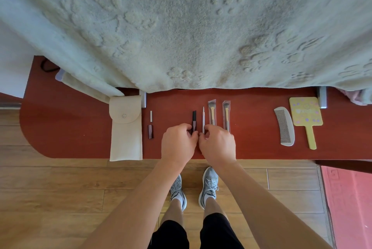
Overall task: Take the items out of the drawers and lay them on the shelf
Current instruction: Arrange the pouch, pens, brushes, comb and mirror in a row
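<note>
While we stood at the red shelf [251, 148], our left hand [178, 142] curled its fingers round the lower end of the dark tube [194, 119], and our right hand [218, 144] pinched the foot of the thin white stick [203, 118] just beside it; two wrapped brushes [212, 113] lay alongside, with the comb [284, 127] and the mirror [305, 113] farther right.

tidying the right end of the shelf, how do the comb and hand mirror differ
The comb is pale grey, the hand mirror yellow with lilac spots. The comb is a curved toothed bar without a handle; the hand mirror is a squarish panel on a narrow handle. The hand mirror reaches farther back than the comb. Both lie flat on the red-brown shelf.
</note>
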